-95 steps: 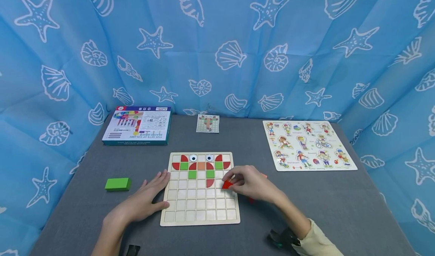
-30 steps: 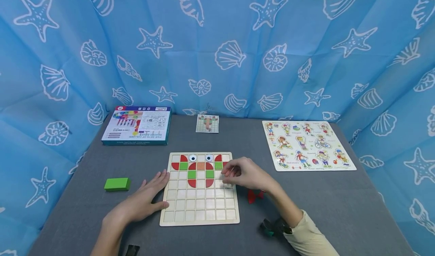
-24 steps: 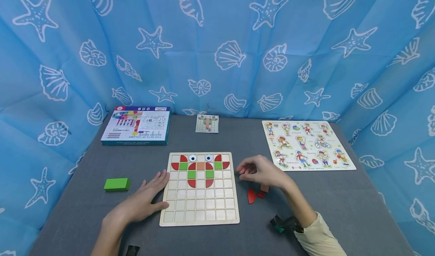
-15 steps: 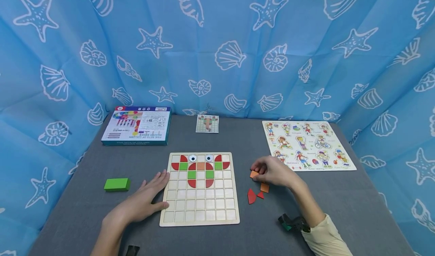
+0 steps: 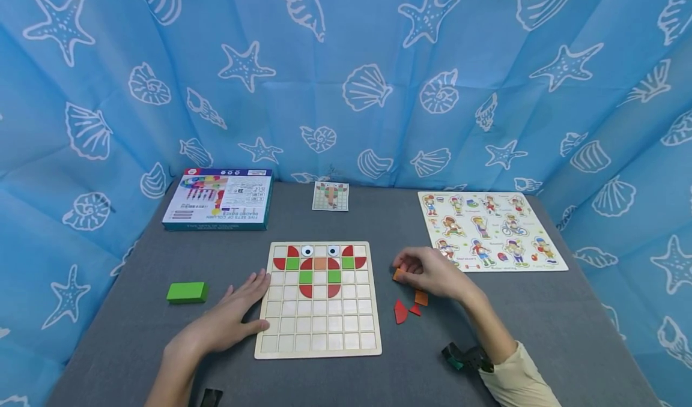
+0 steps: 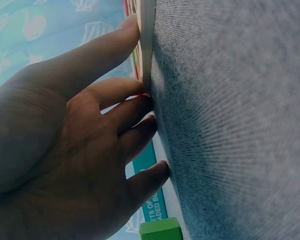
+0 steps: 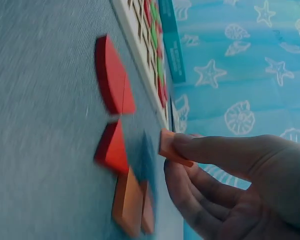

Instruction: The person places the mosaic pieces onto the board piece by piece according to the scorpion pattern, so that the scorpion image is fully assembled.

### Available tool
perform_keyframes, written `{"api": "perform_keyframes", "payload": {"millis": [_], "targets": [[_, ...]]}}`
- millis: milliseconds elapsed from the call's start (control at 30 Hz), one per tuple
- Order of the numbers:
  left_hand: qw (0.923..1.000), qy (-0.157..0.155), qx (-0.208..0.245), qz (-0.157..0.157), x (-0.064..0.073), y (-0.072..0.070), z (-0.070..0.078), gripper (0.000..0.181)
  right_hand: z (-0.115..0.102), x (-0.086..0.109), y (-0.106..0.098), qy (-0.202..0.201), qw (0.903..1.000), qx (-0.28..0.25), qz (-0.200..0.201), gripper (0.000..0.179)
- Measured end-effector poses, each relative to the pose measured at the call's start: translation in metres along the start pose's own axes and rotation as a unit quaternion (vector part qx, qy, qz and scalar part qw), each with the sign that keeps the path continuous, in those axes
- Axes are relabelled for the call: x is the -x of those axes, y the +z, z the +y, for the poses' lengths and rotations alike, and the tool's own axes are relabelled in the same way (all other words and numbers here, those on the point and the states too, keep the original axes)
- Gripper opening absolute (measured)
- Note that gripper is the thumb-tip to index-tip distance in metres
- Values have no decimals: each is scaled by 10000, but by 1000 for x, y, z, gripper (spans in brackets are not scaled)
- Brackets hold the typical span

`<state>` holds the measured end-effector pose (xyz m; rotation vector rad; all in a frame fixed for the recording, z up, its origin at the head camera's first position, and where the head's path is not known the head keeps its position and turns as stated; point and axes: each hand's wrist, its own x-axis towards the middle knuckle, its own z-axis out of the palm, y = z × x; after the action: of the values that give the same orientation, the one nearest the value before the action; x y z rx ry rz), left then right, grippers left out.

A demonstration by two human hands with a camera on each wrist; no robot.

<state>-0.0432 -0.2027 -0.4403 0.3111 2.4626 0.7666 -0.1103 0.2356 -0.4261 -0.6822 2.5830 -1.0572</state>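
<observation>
A pale wooden grid board [image 5: 319, 326] lies flat on the table with red, green and orange tiles and two eye tiles in its upper rows. My left hand [image 5: 229, 317] rests against the board's left edge with its fingers fairly straight; in the left wrist view the fingertips touch the board's side. To the right of the board, my right hand [image 5: 432, 272] pinches an orange square tile [image 7: 171, 148] between thumb and fingers, just above the table. Below that hand lie a red quarter-round tile [image 5: 400, 312], a red triangle tile [image 5: 414, 310] and another orange tile [image 5: 421, 298].
A green block [image 5: 187, 293] sits left of the left hand. Behind are a flat boxed set [image 5: 218, 200], a small pattern card [image 5: 330, 196] and a picture puzzle board [image 5: 489, 233]. A blue curtain [image 5: 346, 125] closes off the back and sides.
A red quarter-round tile has gone from my right hand onto the board. That hand then moved right, off the board, and took up an orange tile. My left hand stayed put.
</observation>
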Motion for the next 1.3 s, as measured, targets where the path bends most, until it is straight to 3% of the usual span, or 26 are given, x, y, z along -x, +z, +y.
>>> {"api": "perform_keyframes", "payload": {"millis": [567,900,1300], "targets": [[9999,130,34,75,1,-1,1,96,-48,-35,43,-226,9961,-850,-84,24],[9998,175,44,85,2,-1,0,96,-69,-65,73,-435,9982,-346,-238,23],[9998,175,104,69,3,-1,-1,96,-87,-84,89,-508,9982,259,-206,20]]}}
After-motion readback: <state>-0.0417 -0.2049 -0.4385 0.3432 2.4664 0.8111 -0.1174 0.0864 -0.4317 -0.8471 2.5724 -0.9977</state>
